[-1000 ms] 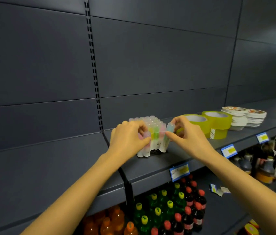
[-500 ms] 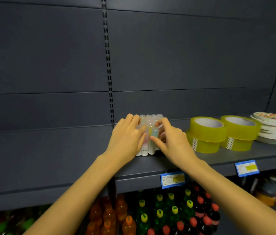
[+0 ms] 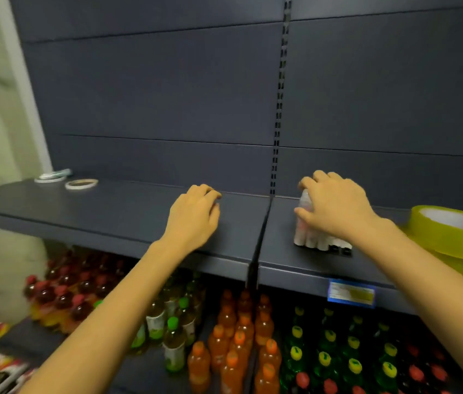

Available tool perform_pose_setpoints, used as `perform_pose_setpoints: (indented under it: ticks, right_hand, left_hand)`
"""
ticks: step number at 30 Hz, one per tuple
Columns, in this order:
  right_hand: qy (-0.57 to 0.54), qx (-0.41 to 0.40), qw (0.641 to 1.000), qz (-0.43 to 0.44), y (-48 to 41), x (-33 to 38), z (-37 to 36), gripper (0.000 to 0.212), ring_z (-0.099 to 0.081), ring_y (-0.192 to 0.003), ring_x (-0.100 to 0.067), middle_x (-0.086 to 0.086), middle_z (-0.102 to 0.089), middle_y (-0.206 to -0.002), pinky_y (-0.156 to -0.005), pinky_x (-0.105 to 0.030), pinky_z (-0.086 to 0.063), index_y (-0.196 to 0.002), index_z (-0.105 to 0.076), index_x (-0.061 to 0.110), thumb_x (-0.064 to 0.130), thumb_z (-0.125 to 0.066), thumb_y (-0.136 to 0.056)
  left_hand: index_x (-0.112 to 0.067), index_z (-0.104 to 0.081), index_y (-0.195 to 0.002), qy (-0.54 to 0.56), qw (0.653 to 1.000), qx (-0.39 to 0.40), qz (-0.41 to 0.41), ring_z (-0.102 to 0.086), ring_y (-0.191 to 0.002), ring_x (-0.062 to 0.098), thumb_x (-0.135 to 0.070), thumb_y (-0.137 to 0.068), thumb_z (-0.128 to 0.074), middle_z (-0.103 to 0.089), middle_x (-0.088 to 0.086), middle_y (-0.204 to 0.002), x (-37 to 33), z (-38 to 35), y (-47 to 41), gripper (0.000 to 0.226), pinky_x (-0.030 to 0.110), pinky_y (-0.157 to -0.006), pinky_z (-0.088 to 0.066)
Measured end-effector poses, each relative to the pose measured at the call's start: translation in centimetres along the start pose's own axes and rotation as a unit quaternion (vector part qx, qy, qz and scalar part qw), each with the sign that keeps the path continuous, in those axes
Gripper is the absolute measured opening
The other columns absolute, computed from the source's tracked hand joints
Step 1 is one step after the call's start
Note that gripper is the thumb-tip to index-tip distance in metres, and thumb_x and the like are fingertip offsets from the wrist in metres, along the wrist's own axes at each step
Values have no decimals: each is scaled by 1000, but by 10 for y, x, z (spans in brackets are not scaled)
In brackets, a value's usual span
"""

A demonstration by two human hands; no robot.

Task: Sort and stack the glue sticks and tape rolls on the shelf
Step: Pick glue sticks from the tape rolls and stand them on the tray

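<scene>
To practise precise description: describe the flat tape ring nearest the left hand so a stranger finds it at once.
Follow the dark shelf above the drink bottles to its far left end, where two thin tape rings lie flat. Take the brownish ring, on the right; the white ring beside it lies further left and back.

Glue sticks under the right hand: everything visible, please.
The glue sticks stand upright as a tight block of pale plastic tubes, white at the lower ends, a few dark bases at front right. They sit on the dark shelf just right of its seam. The right hand covers their tops, fingers curled round them.
</scene>
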State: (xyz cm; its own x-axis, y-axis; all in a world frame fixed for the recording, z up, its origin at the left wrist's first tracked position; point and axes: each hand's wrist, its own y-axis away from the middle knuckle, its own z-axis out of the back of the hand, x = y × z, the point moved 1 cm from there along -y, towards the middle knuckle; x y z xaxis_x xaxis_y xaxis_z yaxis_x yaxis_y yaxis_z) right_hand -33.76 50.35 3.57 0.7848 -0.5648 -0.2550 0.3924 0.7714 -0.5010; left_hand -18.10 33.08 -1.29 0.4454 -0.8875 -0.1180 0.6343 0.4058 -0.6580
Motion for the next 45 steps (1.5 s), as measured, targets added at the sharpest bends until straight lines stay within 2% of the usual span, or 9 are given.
perform_pose_setpoints:
  ticks: [3, 6, 15, 19, 29, 33, 38, 42, 45]
  right_hand:
    - [-77, -3, 993, 94, -5, 57, -2, 50, -44, -120, -24, -2, -45, -131, -87, -38, -44, -136, -36, 20, 44, -46, -92]
    - [-119, 26, 979, 162, -13, 110, -5, 50, -42, -124, -21, 1, -43, -136, -83, -36, -45, -139, -32, 21, 43, -44, -95]
    - [-209, 84, 948, 224, -69, 237, -6, 42, -49, -119, -19, 5, -49, -132, -87, -37, -45, -133, -41, 24, 43, -43, -96]
    - [-233, 106, 942, 218, -96, 305, -8, 40, -51, -116, -21, 2, -51, -130, -87, -38, -45, -131, -44, 23, 43, -43, -96]
    - [-261, 137, 943, 153, -169, 446, -21, 37, -53, -115, -24, -1, -54, -129, -88, -38, -43, -128, -48, 24, 42, -43, -95]
    - [-259, 144, 948, 117, -196, 475, -31, 33, -55, -111, -26, -2, -57, -125, -84, -37, -43, -122, -52, 24, 41, -42, -95]
    - [-244, 155, 954, 82, -240, 497, -50, 32, -56, -108, -27, -5, -58, -121, -81, -36, -43, -118, -55, 21, 40, -42, -96]
    - [-230, 161, 958, 52, -285, 512, -70, 36, -57, -107, -29, -9, -58, -122, -85, -40, -46, -122, -52, 18, 40, -41, -96]
    - [-227, 159, 961, 22, -323, 521, -84, 38, -56, -108, -29, -10, -57, -122, -82, -38, -44, -124, -52, 16, 40, -41, -97]
  left_hand:
    - [-14, -56, -123, -40, 997, 18, 56, -47, -116, 21, -26, -98, -40, -53, 2, -127, 36, 22, 23, 33, 33, -89, -39]
    - [-15, -57, -122, -69, 991, 23, 108, -47, -116, 22, -29, -98, -41, -54, 2, -126, 75, 47, 45, 32, 35, -89, -40]
    - [-15, -58, -119, -144, 965, 49, 216, -48, -117, 24, -28, -96, -43, -55, 5, -121, 200, 108, 92, 31, 38, -91, -42]
    - [-13, -60, -117, -146, 959, 53, 235, -50, -115, 25, -26, -95, -45, -57, 7, -118, 259, 131, 102, 30, 38, -88, -42]
    - [-13, -61, -107, -163, 961, 58, 217, -53, -106, 25, -30, -93, -46, -61, 7, -109, 403, 154, 115, 27, 36, -77, -44]
    - [-14, -62, -108, -145, 966, 44, 207, -54, -103, 22, -30, -93, -46, -62, 5, -109, 445, 150, 107, 27, 30, -74, -40]
    - [-15, -63, -110, -113, 972, 29, 203, -53, -105, 20, -31, -94, -45, -62, 3, -111, 489, 134, 91, 28, 35, -82, -47]
    - [-18, -62, -111, -109, 974, 24, 196, -53, -106, 18, -33, -94, -45, -61, 0, -112, 529, 118, 69, 28, 35, -81, -46]
    - [-19, -61, -111, -109, 975, 29, 193, -54, -107, 18, -34, -94, -45, -61, -1, -114, 558, 107, 46, 27, 34, -83, -47]
